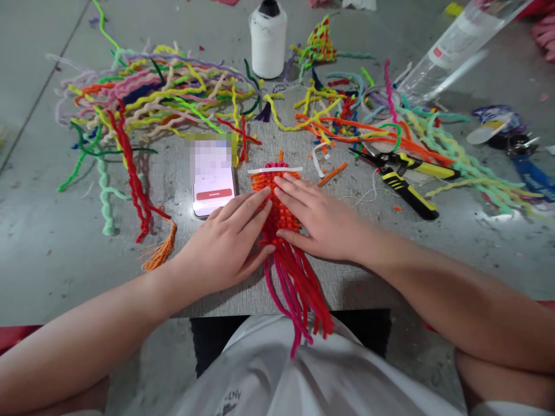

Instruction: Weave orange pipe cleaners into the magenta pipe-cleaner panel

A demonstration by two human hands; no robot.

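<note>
A woven piece of red, orange and pink yarn (282, 215) lies on the grey table in front of me. My left hand (229, 237) rests flat on its left side, fingers stretched out. From the right, my right hand (316, 216) presses on the other side with its fingers extended. Between them part of the weave shows; the rest is under my fingers. A white strip (274, 170) crosses its top end. Loose red and pink strands (299, 283) hang from its lower end over the table edge.
A phone (213, 179) lies left of the weave. Yellow-black pliers (407, 179) lie to the right. Colourful yarn (165, 98) is heaped at the back left, with more strands (468, 150) on the right. A white thread spool (267, 43) stands behind. An orange tassel (161, 251) lies near my left forearm.
</note>
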